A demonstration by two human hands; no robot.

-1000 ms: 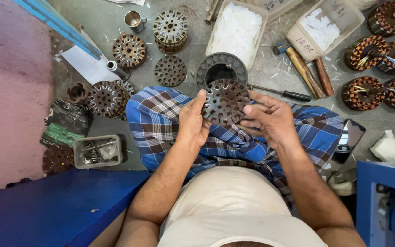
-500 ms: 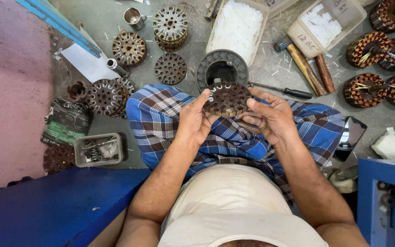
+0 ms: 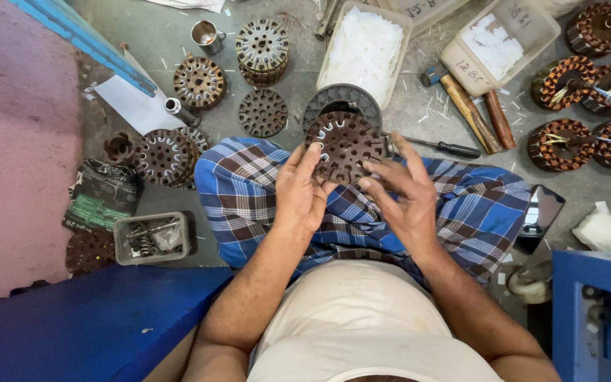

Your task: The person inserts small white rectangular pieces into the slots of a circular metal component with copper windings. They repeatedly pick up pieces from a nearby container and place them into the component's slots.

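Observation:
A round brown slotted metal core (image 3: 346,145) with white slips in its slots is held over my lap on the blue checked cloth (image 3: 249,191). My left hand (image 3: 304,187) grips its left and lower edge. My right hand (image 3: 403,191) touches its right edge with spread fingers. Behind it on the floor lies a dark ring-shaped housing (image 3: 341,99).
Several similar slotted cores (image 3: 199,81) lie on the floor at the left. A white tray of paper slips (image 3: 365,46) and another box (image 3: 496,42) stand ahead; a hammer (image 3: 461,106), a screwdriver (image 3: 443,147), copper-wound cores (image 3: 563,81) and a phone (image 3: 539,216) at right. A small parts tray (image 3: 151,237) sits left.
The core has been lifted and tilted so its flat slotted face now looks up at me. My right fingers have spread along its right edge.

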